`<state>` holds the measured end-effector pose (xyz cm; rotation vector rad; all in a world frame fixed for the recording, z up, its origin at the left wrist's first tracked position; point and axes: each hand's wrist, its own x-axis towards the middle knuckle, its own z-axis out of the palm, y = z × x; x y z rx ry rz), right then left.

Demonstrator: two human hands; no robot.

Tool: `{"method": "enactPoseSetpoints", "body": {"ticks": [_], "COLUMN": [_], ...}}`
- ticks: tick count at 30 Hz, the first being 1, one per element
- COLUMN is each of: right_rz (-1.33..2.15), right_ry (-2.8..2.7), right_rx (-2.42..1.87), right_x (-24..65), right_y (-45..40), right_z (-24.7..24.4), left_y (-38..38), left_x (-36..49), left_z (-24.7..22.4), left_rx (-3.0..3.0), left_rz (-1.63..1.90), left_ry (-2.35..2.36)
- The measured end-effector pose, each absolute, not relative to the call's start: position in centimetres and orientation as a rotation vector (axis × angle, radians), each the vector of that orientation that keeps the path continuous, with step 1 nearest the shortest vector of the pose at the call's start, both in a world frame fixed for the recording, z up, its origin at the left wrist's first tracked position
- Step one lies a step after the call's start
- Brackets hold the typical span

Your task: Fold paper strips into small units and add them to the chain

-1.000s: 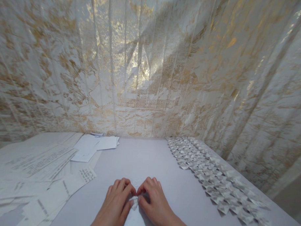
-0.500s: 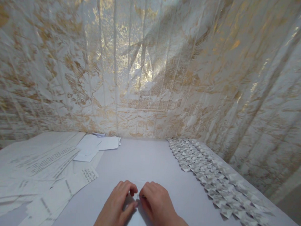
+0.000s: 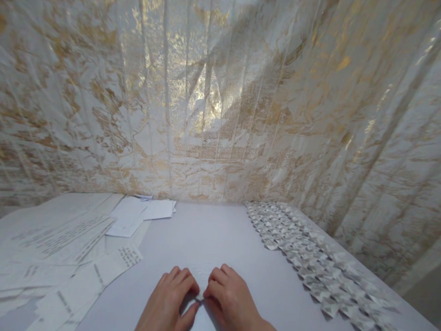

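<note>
Head view, from where I stand: white table [image 3: 203, 237] as reference. Printed paper sheets [image 3: 76, 237] overlap loosely across the table's left side; blank white papers [image 3: 126, 217] lie near its far edge, left of its middle. Along the table's right side, small folded paper pieces [image 3: 321, 265] sit in close-set slanting rows. Gold-patterned curtain [image 3: 206, 160] hangs beyond the table's far edge.

Grip: at the table's near middle, left hand [image 3: 170, 299] and right hand [image 3: 233, 298] face each other across a small whitish paper [image 3: 200, 296]. It lies between their fingertips, partly covered. Left thumb and forefinger bend in towards it; right fingers curl against its side, thumb hidden. Firm pinch by either hand: cannot tell.
</note>
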<state>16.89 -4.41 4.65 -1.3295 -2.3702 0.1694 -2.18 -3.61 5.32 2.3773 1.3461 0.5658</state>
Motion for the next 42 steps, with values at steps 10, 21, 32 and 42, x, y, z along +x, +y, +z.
{"method": "enactPoseSetpoints", "body": {"ticks": [10,21,32,42], "right_rz": [0.564,0.524,0.495,0.566], "right_ry": [-2.007,-1.974,-2.044,-2.061], "right_rx": [-1.465,-1.549,-1.489,-1.456], "right_x": [16.6,16.1,16.4,16.6], "right_y": [-4.6,-4.3,-4.7,-5.0], "right_z": [5.3,5.2,4.8,5.3], "left_y": [-3.1,-2.3,-2.6,-3.6], "left_x": [-1.5,-1.1,-1.5,-2.0], "left_z": [6.3,5.6,5.5,4.6], "left_rx": [2.304,2.229,2.235,2.169], "left_rz": [0.571,0.581,0.575,0.697], "left_ry": [1.37,1.465,1.388,1.236]}}
